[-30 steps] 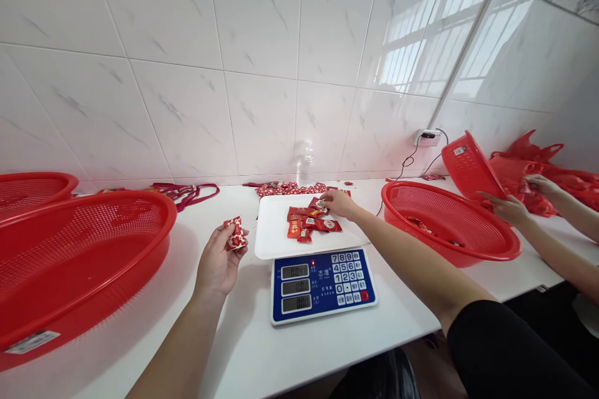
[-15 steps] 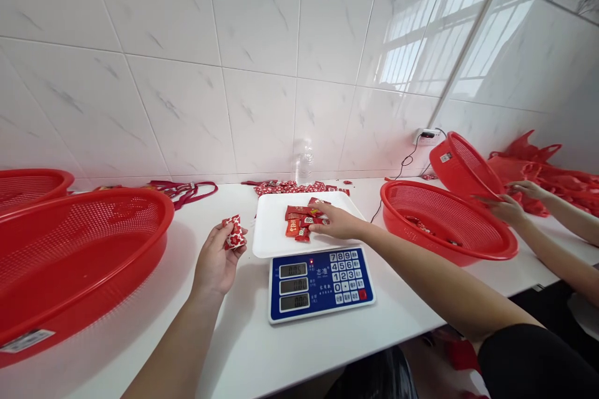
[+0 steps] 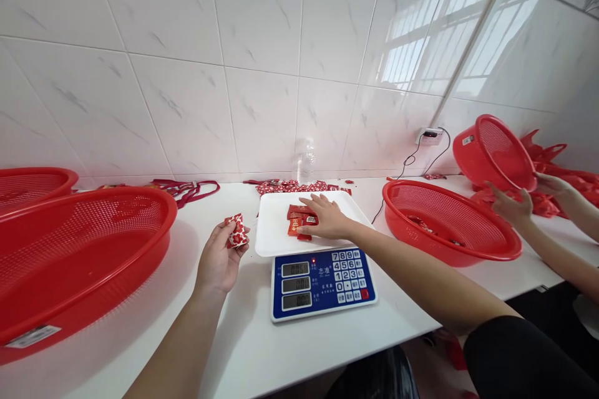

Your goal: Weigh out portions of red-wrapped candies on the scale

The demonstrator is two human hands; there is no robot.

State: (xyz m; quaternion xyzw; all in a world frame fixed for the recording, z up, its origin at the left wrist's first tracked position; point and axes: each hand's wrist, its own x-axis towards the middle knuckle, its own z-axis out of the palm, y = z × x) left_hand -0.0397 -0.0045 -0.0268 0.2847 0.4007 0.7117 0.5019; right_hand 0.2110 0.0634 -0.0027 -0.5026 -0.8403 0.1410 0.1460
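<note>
My left hand (image 3: 219, 259) is closed round a small packet (image 3: 236, 230) with a red-and-white flower pattern, held above the table left of the scale. Red and orange wrapped sweets (image 3: 296, 224) lie in a small heap on the scale's white tray (image 3: 270, 232). Over the heap is my right hand (image 3: 327, 219), its fingers spread and covering part of the sweets; whether the palm touches them is hidden. Below the tray, the blue panel of the scale (image 3: 324, 283) shows lit digits and a keypad.
A large red plastic basket (image 3: 154, 230) stands at left, another behind it. Flower-patterned packets (image 3: 285, 187) lie behind the tray beside a clear bottle (image 3: 306, 165). At right is a red basket (image 3: 397, 224) with a few sweets inside; a co-worker's hands (image 3: 512, 206) tilt a smaller basket (image 3: 491, 149).
My right hand has shifted slightly left over the sweets, its fingers more spread, hiding more of them. The co-worker's small basket has moved right and up. My left hand keeps its packet.
</note>
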